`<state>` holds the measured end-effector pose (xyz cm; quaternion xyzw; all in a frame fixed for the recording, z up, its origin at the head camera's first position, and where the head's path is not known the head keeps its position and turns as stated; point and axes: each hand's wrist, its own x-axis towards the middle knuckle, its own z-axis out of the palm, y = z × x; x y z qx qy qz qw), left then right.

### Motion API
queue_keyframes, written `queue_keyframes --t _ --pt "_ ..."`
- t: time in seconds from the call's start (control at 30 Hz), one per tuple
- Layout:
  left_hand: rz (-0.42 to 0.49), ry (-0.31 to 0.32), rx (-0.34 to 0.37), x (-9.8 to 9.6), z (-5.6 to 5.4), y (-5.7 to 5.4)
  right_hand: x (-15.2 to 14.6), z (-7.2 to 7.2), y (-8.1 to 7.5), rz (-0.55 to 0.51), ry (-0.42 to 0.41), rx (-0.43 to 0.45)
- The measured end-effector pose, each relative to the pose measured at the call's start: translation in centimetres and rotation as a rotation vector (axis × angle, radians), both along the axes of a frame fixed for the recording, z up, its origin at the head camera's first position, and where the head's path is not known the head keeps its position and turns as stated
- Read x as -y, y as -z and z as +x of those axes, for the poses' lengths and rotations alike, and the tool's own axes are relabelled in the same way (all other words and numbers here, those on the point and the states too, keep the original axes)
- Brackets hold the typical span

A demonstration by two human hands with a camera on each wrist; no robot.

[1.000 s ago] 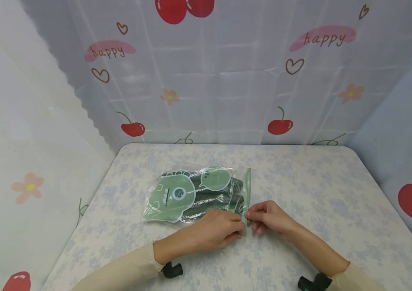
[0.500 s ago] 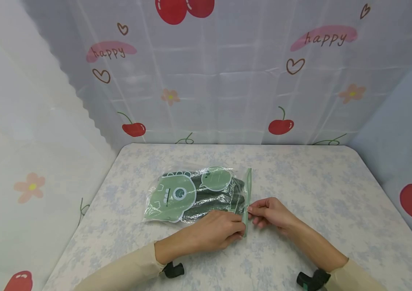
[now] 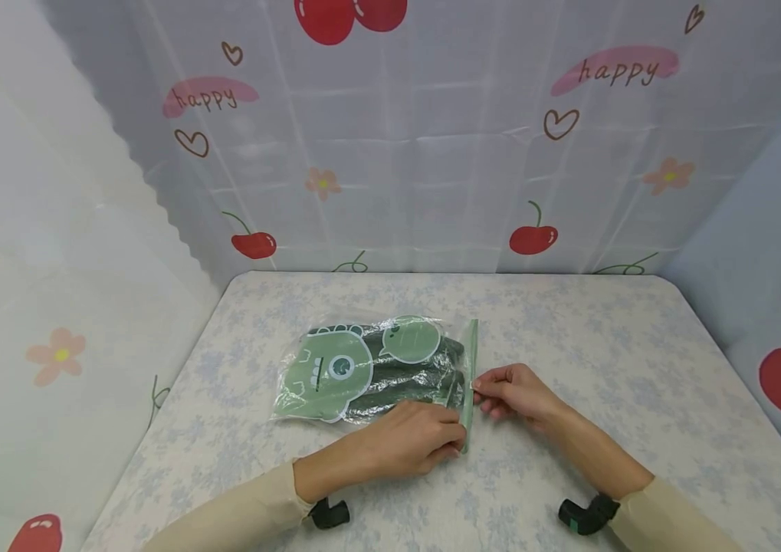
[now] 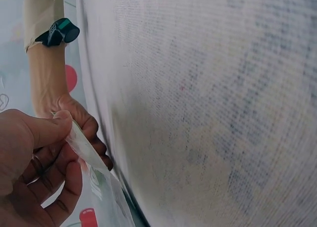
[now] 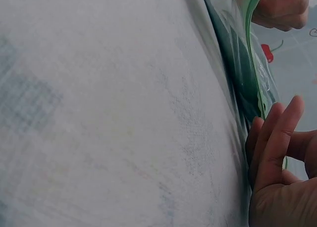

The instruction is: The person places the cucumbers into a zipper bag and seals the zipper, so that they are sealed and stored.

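Note:
A clear zip bag (image 3: 324,383) with a green dinosaur print lies flat on the table, dark green contents showing through. Its green zip strip (image 3: 473,349) runs along the right end. At the strip's near corner, my left hand (image 3: 418,437) pinches the bag between thumb and fingers; the left wrist view shows the thumb (image 4: 52,127) on the plastic edge. My right hand (image 3: 517,395) pinches the strip a little farther up, thumb against index finger. In the right wrist view the strip (image 5: 250,36) stands up between both hands, and the right hand's other fingers (image 5: 277,148) extend loosely.
The table (image 3: 604,345) has a pale cloth with a faint blue floral pattern. Curtains (image 3: 431,153) printed with cherries, hearts and flowers stand behind it and on both sides. A black wrist camera (image 3: 590,514) sits at each sleeve cuff.
My right hand has slid along the zip strip, away from the near corner toward the far end. The left hand stays at the corner, and the bag has barely moved.

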<state>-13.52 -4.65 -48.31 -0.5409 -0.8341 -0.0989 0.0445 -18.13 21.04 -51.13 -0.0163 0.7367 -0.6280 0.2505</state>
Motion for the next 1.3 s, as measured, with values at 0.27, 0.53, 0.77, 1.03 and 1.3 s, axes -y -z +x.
queue_keyframes --t 0.27,0.53,0.77,1.03,1.3 --pt "-0.003 0.005 0.011 0.2 0.0 0.1 -0.3 -1.6 -0.1 0.003 0.035 0.016" --pt "-0.004 0.001 0.01 0.3 0.0 0.2 -0.1 -3.4 -0.1 0.019 0.068 0.015" --pt "0.004 0.009 0.004 0.4 0.2 0.4 -0.1 -5.4 -0.4 0.026 0.122 0.012" --pt "0.026 0.014 0.043 0.3 0.2 0.6 -0.4 -7.9 -0.8 0.085 0.161 -0.021" --pt "0.023 0.012 0.039 0.1 0.0 0.7 -0.5 -9.3 -0.9 0.095 0.153 -0.029"
